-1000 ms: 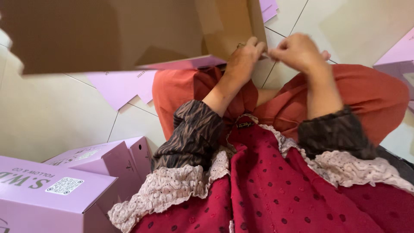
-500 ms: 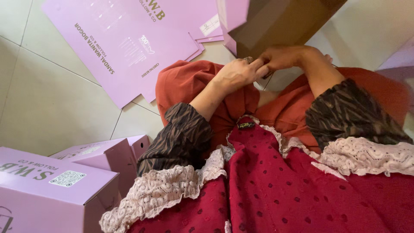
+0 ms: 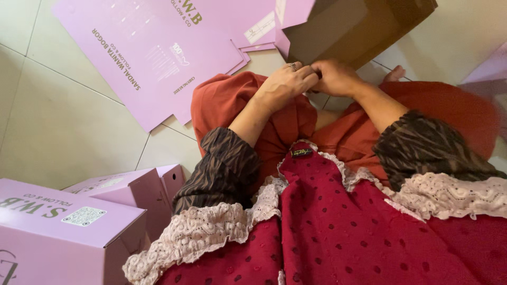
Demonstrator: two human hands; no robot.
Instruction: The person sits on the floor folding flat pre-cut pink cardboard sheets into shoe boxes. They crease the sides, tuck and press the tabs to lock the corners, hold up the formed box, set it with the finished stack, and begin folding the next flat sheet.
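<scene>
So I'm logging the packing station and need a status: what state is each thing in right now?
Half-folded box of lilac card with brown inside: partly assembled, held up at its lower edge.
Left hand: pinching the box's edge.
Right hand: pinching the same edge, touching the left.
Flat lilac cardboard sheets: unfolded, lying on the tiled floor.
Closed lilac boxes: assembled, lids shut, side by side.

Dark zebra-patterned sleeves (image 3: 227,169), dotted crimson top edged in pale lace — orange trousers (image 3: 232,100), ring on the left hand (image 3: 285,84).
</scene>
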